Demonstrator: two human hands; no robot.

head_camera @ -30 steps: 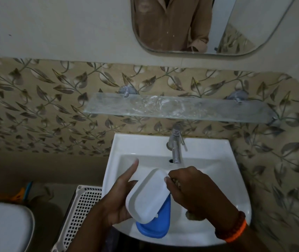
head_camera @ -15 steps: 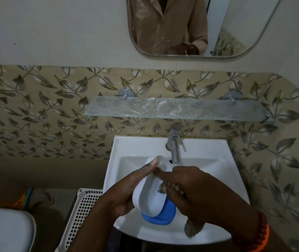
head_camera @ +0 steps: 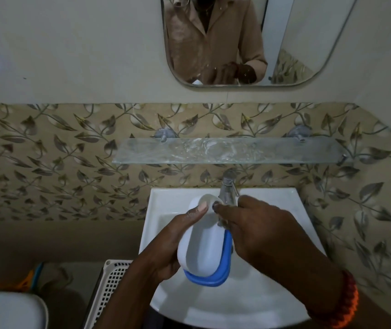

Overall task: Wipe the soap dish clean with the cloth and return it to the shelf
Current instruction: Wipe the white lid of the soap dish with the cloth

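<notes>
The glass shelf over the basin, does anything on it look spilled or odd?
Yes, slightly. The glass shelf shows cloudy swirled smears near its middle, whether water or residue I cannot tell. Nothing stands on it, because the left hand holds the soap dish tilted over the sink while the right hand wipes it.

My right hand (head_camera: pixel 258 231) covers nearly all of the cloth (head_camera: pixel 220 222); only a scrap shows at my fingertips, so how my grip closes on it cannot be told. My left hand (head_camera: pixel 166 248) hides the left side of the soap dish (head_camera: pixel 201 243). The faucet (head_camera: pixel 228 186) spout is behind my right hand. The sink (head_camera: pixel 213 302) near rim, white basket (head_camera: pixel 111 288) and my forearms are cut by the bottom edge.
</notes>
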